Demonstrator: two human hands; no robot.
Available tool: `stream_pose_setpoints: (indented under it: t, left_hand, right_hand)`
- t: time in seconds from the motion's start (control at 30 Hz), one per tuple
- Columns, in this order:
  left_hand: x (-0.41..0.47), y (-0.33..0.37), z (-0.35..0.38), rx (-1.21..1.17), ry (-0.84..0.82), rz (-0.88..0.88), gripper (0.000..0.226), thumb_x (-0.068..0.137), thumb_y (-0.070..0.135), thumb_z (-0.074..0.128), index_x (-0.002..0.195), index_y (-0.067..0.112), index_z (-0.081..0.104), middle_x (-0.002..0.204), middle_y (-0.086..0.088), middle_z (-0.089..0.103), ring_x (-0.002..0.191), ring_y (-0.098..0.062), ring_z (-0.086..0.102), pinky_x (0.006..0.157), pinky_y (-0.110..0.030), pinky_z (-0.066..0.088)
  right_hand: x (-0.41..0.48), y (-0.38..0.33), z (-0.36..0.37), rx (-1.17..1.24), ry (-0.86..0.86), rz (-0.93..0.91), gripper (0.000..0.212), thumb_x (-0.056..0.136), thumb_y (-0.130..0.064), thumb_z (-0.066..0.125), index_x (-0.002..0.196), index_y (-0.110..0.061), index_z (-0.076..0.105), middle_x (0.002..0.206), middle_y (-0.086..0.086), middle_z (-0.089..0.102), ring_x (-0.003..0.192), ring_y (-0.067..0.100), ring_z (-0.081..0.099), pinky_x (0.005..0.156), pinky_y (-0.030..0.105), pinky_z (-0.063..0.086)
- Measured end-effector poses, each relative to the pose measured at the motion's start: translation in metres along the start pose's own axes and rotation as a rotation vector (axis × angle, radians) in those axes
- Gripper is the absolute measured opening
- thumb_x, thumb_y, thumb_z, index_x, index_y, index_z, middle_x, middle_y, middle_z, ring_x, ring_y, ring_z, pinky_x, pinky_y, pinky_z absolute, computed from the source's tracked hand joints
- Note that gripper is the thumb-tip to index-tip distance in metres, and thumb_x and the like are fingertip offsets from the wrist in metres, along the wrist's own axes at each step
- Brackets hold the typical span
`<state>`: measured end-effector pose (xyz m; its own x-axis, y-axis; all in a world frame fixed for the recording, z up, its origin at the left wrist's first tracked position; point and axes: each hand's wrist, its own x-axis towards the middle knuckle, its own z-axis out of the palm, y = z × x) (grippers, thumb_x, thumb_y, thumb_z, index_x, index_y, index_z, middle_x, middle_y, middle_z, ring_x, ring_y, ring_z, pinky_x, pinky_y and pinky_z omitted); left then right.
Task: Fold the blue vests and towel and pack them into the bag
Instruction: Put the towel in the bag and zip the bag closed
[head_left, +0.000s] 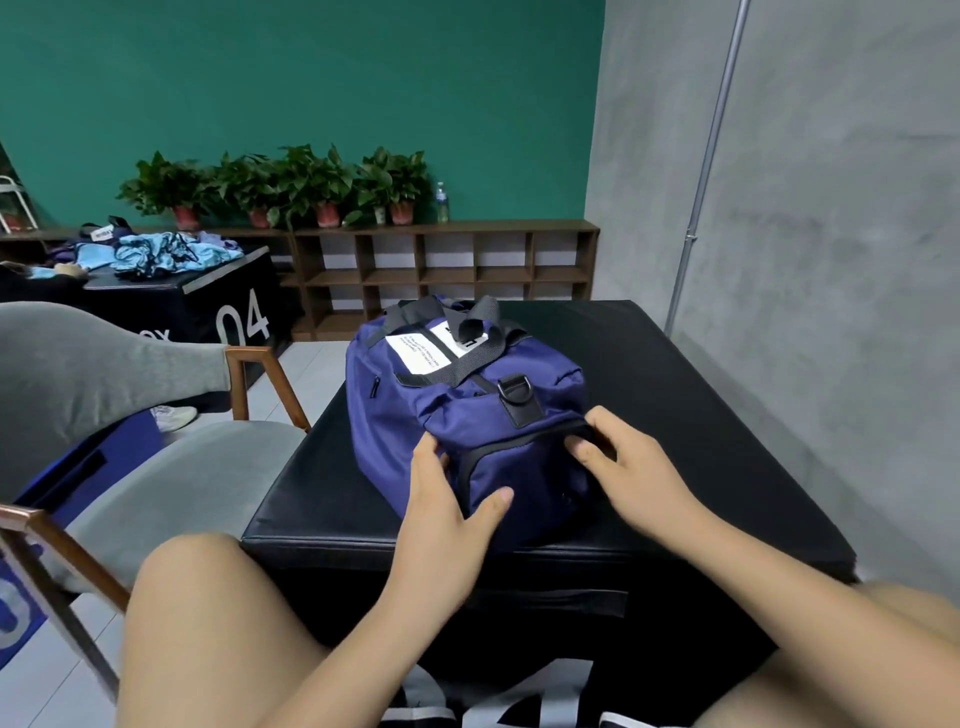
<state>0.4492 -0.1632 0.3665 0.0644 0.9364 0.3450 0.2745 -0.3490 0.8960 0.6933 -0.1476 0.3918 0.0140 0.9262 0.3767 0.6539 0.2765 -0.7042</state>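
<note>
- The fingers (584, 447) of the right hand (631, 467) are curling in against the thumb, pinching the black end-pocket zip (519, 441). Whether the pull itself is sitting between them is not showing.
- The left hand (447, 499) is lying flat on the near left corner of the bag (415, 395), its fingers straight and gripping nothing.
- The bag is sitting on the black padded surface (675, 389), looking closed on top.
- Light-blue garments (156, 252), probably the vests and towel, are lying unfolded on a far box (228, 306), well apart from the bag.
- Opening seems to be the step in hand. It is probably best done by bracing with the flat hand and drawing along the zip's curve, not upward.
</note>
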Motion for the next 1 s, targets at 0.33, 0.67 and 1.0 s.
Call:
stream_pose_setpoints:
  t: [0.33, 0.67, 1.0]
  left_hand:
    - [0.043, -0.004, -0.014, 0.085, 0.039, 0.013, 0.059, 0.097, 0.023, 0.076, 0.145, 0.031, 0.043, 0.144, 0.018, 0.058, 0.135, -0.004, 0.055, 0.117, -0.04, 0.045]
    - [0.074, -0.017, -0.051, 0.151, 0.211, -0.016, 0.071, 0.084, 0.024, 0.09, 0.139, 0.034, 0.046, 0.135, 0.011, 0.06, 0.118, -0.001, 0.061, 0.103, -0.035, 0.054]
    - [0.049, 0.022, -0.047, 0.227, 0.327, 0.293, 0.037, 0.092, 0.012, 0.072, 0.122, 0.031, 0.058, 0.118, 0.009, 0.052, 0.11, -0.009, 0.057, 0.097, -0.033, 0.051]
  right_hand:
    - [-0.035, -0.017, 0.014, 0.087, 0.066, -0.058, 0.033, 0.104, -0.025, 0.067, 0.08, -0.017, 0.045, 0.067, -0.004, 0.042, 0.061, 0.008, 0.035, 0.058, 0.023, 0.031]
    - [-0.039, -0.043, 0.082, 0.042, 0.143, -0.227, 0.016, 0.105, -0.029, 0.065, 0.092, -0.023, 0.057, 0.083, -0.011, 0.049, 0.07, 0.008, 0.049, 0.069, 0.029, 0.045]
    - [-0.029, -0.045, 0.11, -0.034, -0.122, -0.31, 0.052, 0.102, -0.034, 0.059, 0.153, -0.025, 0.052, 0.136, -0.016, 0.054, 0.11, 0.004, 0.063, 0.092, 0.035, 0.058]
